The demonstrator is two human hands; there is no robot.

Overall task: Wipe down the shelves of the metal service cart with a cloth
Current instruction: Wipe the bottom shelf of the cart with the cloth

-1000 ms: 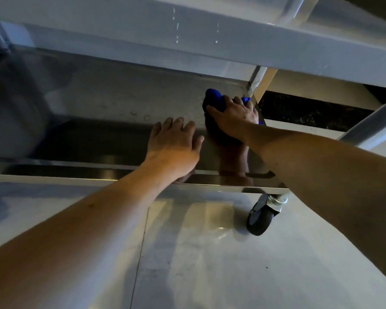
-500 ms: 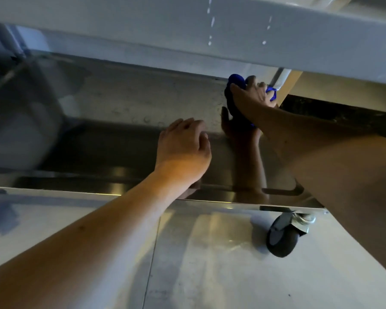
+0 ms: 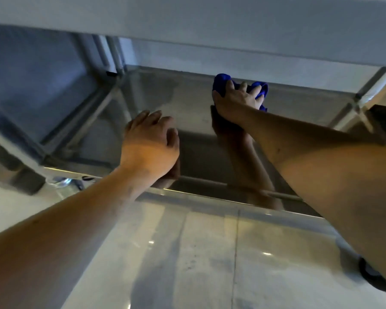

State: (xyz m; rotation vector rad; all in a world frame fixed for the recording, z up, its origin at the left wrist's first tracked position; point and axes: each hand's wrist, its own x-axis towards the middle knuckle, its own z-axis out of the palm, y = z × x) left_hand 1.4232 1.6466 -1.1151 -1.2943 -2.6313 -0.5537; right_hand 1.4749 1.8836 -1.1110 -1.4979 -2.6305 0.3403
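A blue cloth (image 3: 221,84), bunched into a wad, sits under the right hand (image 3: 236,101) at the far side of the lower shelf (image 3: 194,103) of a metal service cart, seen from the head camera looking down and forward. The right hand's fingers are spread and curled over the cloth, gripping it and pressing it down on the steel; blue folds show past the thumb on the left and past the fingertips on the right. The cloth lies close to the shelf's back edge, right of its middle, just below the pale underside of the upper shelf (image 3: 210,21) that crosses the top of the view. The right forearm reaches in from the lower right, and its dark reflection shows in the polished steel beneath it.

The left hand (image 3: 152,141) rests on the lower shelf nearer the front rim (image 3: 210,196), to the left of the cloth and apart from it. Its fingers are loosely bent and it holds nothing.

An upright cart post (image 3: 112,54) rises at the shelf's far left corner. Below the front rim lies a pale tiled floor (image 3: 187,264), and a dark caster wheel (image 3: 370,274) shows partly behind the right forearm at lower right.
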